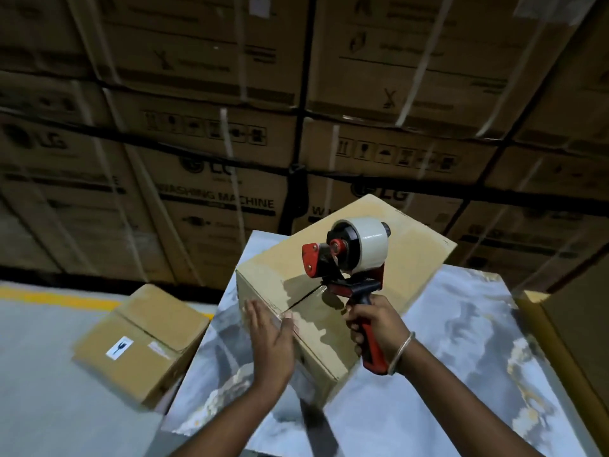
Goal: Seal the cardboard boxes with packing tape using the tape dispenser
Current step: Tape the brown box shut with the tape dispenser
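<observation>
**Cardboard box under tape, dispenser in right hand**

Brown cardboard forms the box [329, 278] in front of you. It sits on a marbled grey-white table top [461, 341], turned so that one corner points toward you. Its top seam runs across the upper face, with glossy clear tape visible around it.

Your left hand [270, 344] lies flat against the near-left edge of the box. The fingers are straight and held close together, with the thumb resting along the top edge. Nothing is gripped by this hand.

Your right hand [370, 324] is wrapped around the handle of the tape dispenser [349, 268]. All fingers curl round the red-and-black grip. The dispenser head hangs just above the seam near the middle of the box top; whether it is touching the cardboard cannot be told. A white tape roll [367, 245] sits on the dispenser. A thin bangle [400, 352] circles your right wrist.

A second cardboard box [141, 341] lies on the floor to your left, beside the table. Large printed cartons [214, 179] are stacked behind.
</observation>
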{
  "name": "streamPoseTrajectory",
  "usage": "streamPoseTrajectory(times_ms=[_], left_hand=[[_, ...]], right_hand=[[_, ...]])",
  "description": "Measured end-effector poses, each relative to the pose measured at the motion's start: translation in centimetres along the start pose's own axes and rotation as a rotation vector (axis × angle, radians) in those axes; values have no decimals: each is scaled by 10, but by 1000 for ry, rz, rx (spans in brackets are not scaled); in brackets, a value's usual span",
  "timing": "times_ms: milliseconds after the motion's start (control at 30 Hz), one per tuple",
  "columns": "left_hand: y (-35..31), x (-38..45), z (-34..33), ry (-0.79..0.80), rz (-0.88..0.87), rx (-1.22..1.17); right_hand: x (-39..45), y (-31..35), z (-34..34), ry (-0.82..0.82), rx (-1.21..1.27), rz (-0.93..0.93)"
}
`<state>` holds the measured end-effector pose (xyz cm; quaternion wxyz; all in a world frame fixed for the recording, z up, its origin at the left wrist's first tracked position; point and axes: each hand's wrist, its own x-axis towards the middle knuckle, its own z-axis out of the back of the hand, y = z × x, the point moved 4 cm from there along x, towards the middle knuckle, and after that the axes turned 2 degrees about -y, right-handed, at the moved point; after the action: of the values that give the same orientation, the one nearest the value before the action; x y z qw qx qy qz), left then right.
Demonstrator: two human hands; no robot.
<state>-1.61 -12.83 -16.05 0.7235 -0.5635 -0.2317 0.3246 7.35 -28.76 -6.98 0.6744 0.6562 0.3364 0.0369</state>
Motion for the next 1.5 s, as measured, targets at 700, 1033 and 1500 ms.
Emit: streamPoseTrajectory(times_ms=[700, 1033, 1500], left_hand=[[-32, -12, -23, -110, 46, -11], [-48, -4, 11, -283, 193, -15], [-85, 53, 38, 7, 682, -777]], right_hand=[[10, -3, 24, 338, -165, 43], [14, 4, 12, 409, -147, 6], [29, 27, -11, 449, -170, 35]])
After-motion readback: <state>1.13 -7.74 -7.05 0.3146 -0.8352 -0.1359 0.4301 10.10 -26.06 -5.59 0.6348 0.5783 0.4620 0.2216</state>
